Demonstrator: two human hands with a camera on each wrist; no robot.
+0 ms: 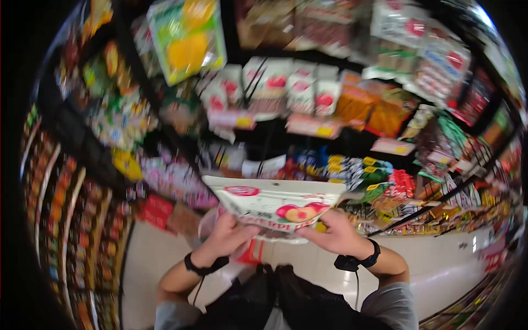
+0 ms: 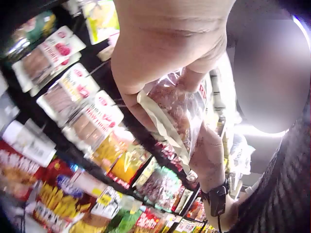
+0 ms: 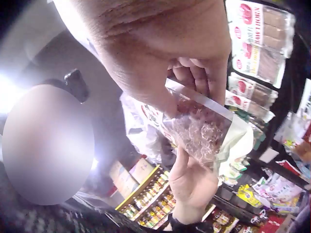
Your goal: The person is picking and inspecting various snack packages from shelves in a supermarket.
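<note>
I hold a flat white snack pouch [image 1: 275,202] with a pink and yellow fruit picture in front of my chest, upside down toward me. My left hand [image 1: 228,234] grips its lower left edge and my right hand [image 1: 333,234] grips its lower right edge. In the left wrist view the pouch [image 2: 172,114] shows a clear window with brownish pieces inside, pinched by my fingers [image 2: 141,109]. The right wrist view shows the same clear window [image 3: 199,128] under my right fingers [image 3: 194,77], with my left hand [image 3: 189,182] below it.
Store shelves packed with snack bags stand ahead: white and red packs [image 1: 280,82], orange bags [image 1: 374,107], a green and yellow bag [image 1: 187,38] hanging top left. Yellow price tags [image 1: 324,131] line the shelf edges. More racks [image 1: 60,209] run along the left; pale floor [image 1: 440,269] lies below.
</note>
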